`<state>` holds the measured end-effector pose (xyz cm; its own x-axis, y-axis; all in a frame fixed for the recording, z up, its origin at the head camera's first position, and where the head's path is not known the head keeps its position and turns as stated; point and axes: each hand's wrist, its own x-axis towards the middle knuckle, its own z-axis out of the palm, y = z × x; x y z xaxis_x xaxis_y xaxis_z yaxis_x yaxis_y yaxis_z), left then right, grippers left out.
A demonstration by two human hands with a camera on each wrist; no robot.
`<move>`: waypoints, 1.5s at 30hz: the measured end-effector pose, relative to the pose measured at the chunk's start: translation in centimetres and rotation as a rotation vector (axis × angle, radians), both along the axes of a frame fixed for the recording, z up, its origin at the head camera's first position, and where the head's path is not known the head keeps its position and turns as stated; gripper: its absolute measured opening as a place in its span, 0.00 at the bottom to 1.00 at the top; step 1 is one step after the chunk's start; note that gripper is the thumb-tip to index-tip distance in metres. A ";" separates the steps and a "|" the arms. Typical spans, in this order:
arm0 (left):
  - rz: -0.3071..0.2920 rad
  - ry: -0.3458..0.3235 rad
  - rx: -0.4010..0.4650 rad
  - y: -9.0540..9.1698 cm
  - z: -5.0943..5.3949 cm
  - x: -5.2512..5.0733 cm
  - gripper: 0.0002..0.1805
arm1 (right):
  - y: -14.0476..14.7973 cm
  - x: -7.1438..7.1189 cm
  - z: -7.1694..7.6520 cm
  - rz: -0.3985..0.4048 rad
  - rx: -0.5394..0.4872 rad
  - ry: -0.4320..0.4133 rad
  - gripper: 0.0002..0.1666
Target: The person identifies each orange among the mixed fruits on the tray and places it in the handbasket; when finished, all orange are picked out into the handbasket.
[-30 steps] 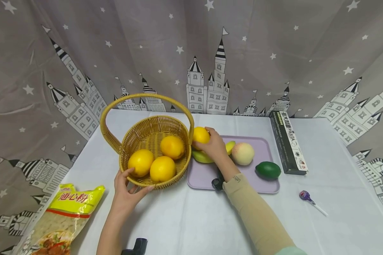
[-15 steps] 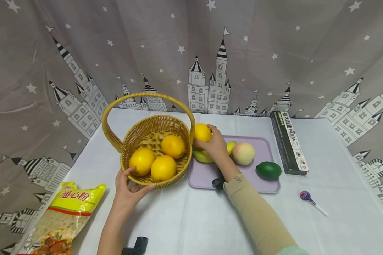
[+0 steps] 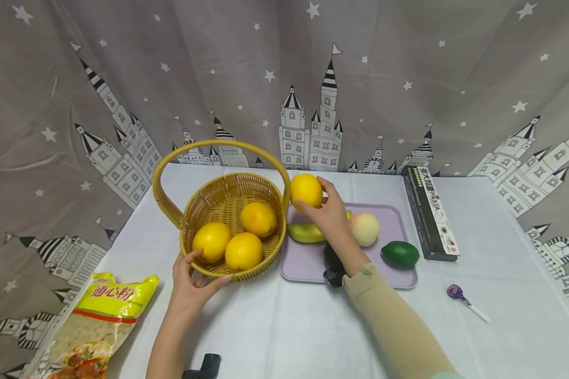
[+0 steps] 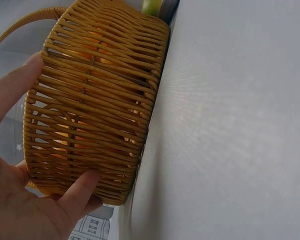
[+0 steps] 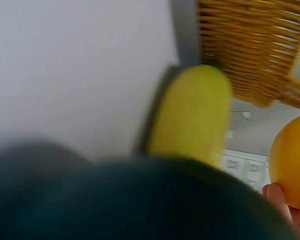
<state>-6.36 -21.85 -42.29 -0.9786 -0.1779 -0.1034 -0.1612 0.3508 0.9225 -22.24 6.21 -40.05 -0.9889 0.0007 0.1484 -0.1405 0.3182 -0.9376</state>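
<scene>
In the head view my right hand (image 3: 329, 210) grips an orange (image 3: 306, 190) raised above the far left part of the lilac tray (image 3: 303, 273), just right of the basket handle. The right wrist view shows the orange (image 5: 292, 160) with a fingertip against it. My left hand (image 3: 189, 284) holds the near rim of a woven basket (image 3: 237, 181), one finger over the rim beside an orange (image 3: 211, 242). Two more oranges lie inside. In the left wrist view fingers (image 4: 80, 192) press the basket's outer wall (image 4: 97, 100).
Bananas (image 3: 305, 233), a peach (image 3: 364, 229) and a dark green fruit (image 3: 400, 254) lie on the tray; a dark thing (image 3: 331, 258) is partly hidden under my right wrist. A pasta box (image 3: 429, 213) and lollipop (image 3: 457, 293) lie right, a macaroni bag (image 3: 104, 321) left.
My right hand has lifted the orange up and slightly right, baring more of the bananas. My left hand and the basket hold their place.
</scene>
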 end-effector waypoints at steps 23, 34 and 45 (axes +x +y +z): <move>0.000 0.021 0.014 -0.3 -0.3 0.2 0.49 | -2.1 6.2 6.5 0.264 -0.135 0.287 0.44; 0.004 0.019 -0.003 0.0 -0.2 0.1 0.49 | -7.0 4.5 4.2 0.391 0.072 0.146 0.47; -0.006 0.002 0.000 -0.1 -0.2 0.0 0.49 | -11.2 2.3 3.7 0.434 0.300 0.108 0.48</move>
